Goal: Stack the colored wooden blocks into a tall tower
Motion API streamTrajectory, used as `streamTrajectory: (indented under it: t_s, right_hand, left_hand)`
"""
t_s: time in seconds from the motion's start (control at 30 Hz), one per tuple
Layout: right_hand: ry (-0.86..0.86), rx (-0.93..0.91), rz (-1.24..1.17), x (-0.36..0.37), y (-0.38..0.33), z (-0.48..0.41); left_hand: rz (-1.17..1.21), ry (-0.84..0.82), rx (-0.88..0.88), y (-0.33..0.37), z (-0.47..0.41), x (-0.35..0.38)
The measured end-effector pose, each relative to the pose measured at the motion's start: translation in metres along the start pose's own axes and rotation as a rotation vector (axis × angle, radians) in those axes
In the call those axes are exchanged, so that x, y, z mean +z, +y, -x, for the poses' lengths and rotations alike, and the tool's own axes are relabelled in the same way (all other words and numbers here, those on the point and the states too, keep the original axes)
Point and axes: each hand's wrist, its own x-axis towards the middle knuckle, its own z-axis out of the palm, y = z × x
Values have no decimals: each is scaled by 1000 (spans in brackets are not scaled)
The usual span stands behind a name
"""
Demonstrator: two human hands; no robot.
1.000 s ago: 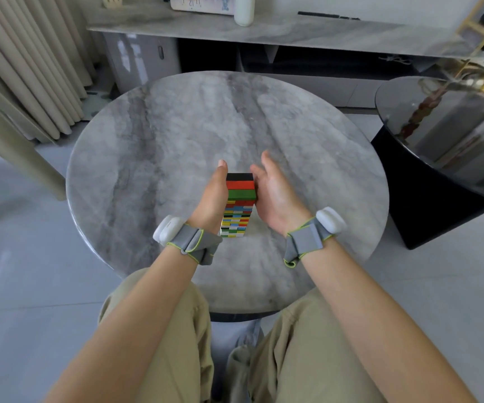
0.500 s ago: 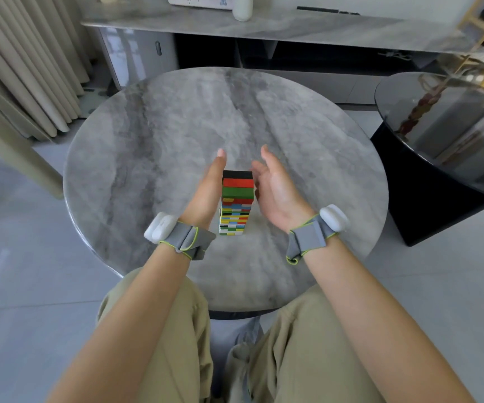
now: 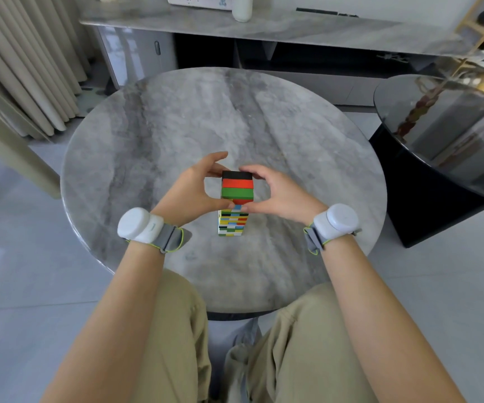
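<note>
Tower (image 3: pixel 236 199) stands upright on the round marble worktop (image 3: pixel 147 135). Left hand (image 3: pixel 192 191) and right hand (image 3: pixel 278 191) both grasp its upper layers from opposite sides.

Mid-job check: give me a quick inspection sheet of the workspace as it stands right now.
Surface: round grey marble table, bare apart from the tower.
Job's things: block tower stands upright near the table's near edge; top layer black, red, green; no loose blocks seen.
Clutter: nothing seen on the table.
Grippers: left hand and right hand cup the tower's upper part from either side, fingertips touching it; each wrist carries a white strapped device.
Cables: nothing seen.
Surroundings: dark glass side table at right, long marble shelf behind, curtains at left.
</note>
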Motion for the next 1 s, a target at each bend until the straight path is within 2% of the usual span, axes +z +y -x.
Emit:
streamTrajectory:
  t_s: [0.57,0.83,0.9,1.0]
  right_hand:
    - [1,-16,7,4,5,-5]
    - [-100,127,-179,-4,-1,10]
    - [-62,173,-269,-5,1,12]
    - [129,207,-422,-3,2,9]
  left_hand:
    - [-59,3,14,1,-2,4]
    - [-3,-43,-50,1,6,3]
    - [70,-37,-113,2,12,1]
    - [201,35,-152,2,15,2]
